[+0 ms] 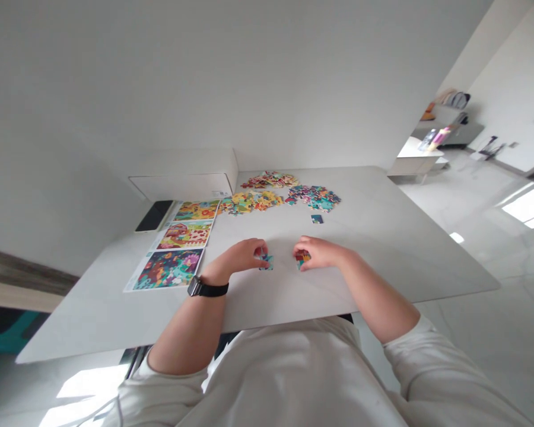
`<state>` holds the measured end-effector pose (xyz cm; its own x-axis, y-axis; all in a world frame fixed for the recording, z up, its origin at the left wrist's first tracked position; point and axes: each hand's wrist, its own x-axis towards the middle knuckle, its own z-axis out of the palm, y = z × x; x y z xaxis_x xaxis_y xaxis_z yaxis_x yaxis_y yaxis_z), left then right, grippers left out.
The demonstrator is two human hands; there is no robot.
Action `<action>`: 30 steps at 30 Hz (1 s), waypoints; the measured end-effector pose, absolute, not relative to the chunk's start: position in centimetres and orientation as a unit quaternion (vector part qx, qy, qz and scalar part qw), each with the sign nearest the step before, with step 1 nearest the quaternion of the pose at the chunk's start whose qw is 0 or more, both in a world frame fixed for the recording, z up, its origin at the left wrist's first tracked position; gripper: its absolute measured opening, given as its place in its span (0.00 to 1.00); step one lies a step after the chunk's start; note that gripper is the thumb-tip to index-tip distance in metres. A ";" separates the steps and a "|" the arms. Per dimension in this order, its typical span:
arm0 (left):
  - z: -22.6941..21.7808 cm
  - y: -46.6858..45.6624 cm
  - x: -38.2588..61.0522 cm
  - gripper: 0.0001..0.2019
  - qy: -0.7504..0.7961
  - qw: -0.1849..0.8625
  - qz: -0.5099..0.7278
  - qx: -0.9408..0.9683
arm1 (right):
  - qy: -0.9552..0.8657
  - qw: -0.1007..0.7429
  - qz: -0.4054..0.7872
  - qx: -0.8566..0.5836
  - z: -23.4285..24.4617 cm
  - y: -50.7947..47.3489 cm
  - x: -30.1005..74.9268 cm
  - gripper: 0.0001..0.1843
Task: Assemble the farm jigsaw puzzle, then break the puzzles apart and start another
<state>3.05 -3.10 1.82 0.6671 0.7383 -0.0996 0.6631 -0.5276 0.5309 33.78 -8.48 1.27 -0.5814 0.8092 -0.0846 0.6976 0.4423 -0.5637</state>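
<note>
My left hand (248, 255), with a black watch on its wrist, is closed on a teal and blue puzzle piece (269, 261) low over the white table. To its right, my right hand (319, 252) grips a puzzle piece (302, 260) in red, yellow and teal. The two pieces are apart. A dark blue puzzle piece (317, 219) lies alone beyond my right hand. Behind it is a pile of teal and purple pieces (315, 197). A yellow pile (251, 201) and a red and cream pile (271, 179) lie farther back.
At the left lie picture sheets of a dark colourful scene (169, 270), a farm (184, 235) and yellow animals (196, 210). A black phone (155, 216) rests beside them. A white box (182, 185) stands against the wall behind. The table's rounded corner (493, 286) is at the right.
</note>
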 end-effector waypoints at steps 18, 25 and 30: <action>4.0 -2.7 3.6 0.27 0.469 0.418 0.511 0.587 | -0.757 0.259 0.197 -0.567 2.1 -4.8 36.1 0.10; 4.5 -1.6 3.2 0.25 0.345 0.621 0.628 0.317 | -0.689 0.203 0.116 -0.686 3.6 2.0 37.1 0.10; 3.7 -0.9 3.1 0.21 0.355 0.663 0.628 0.202 | -0.669 0.144 0.090 -0.724 3.3 6.3 34.6 0.11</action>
<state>3.11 -0.93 3.74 -0.0400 0.9753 -0.2172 -0.6887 0.1305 0.7132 34.63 6.34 3.32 0.0889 0.9940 0.0631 0.9424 -0.0635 -0.3283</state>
